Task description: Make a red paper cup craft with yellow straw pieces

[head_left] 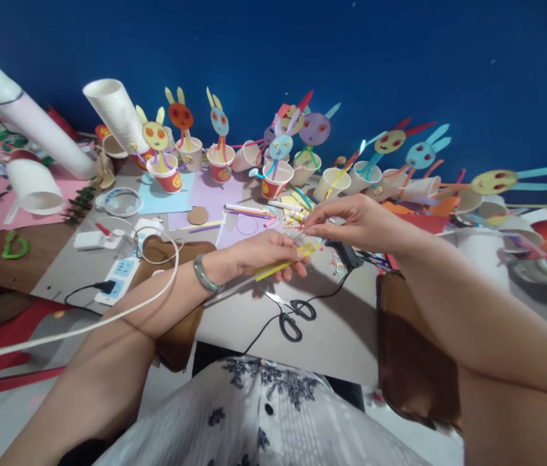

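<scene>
My left hand [273,254] is closed around a yellow strip [273,267], which looks like paper or a flattened straw. A thin pale stick [229,289] also runs out below its palm. Just above and to the right, my right hand [344,222] has its fingertips pinched together close to the strip's upper end; what they hold, if anything, is too small to make out. Black-handled scissors [291,317] lie spread on the table below my left hand. A black corded tool, apparently a glue gun [349,255], lies under my right hand, partly hidden.
Paper cups [166,175] with rabbit figures [280,147] line the back by the blue wall. At left are a power strip [120,275], a tape roll [118,201] and a white cable [108,320] crossing over my left arm. Brown pouches [399,336] lie at both sides.
</scene>
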`<state>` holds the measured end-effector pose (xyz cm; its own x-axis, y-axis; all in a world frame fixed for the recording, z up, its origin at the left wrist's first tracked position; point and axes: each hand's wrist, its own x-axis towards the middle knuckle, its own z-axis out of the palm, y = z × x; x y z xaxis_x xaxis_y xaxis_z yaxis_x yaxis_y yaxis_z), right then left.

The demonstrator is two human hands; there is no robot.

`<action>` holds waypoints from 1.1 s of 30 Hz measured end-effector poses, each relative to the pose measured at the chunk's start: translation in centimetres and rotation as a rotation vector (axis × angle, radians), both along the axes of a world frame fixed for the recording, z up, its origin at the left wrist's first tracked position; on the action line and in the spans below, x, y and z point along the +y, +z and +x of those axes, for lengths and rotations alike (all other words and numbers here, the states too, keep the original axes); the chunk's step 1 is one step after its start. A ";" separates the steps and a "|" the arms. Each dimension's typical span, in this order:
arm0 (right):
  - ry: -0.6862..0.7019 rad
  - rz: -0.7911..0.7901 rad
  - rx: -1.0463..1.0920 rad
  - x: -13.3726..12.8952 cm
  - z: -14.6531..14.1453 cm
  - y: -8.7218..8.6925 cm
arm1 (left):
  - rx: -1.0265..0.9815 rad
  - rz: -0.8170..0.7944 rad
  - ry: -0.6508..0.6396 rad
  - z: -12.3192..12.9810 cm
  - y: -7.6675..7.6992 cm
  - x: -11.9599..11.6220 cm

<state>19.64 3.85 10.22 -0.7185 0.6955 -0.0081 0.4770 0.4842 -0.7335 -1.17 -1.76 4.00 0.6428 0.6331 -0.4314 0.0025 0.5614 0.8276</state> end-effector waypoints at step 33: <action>0.220 0.516 0.018 -1.3 1.6 -2.2 | -0.140 -0.070 0.047 -0.3 -0.2 0.6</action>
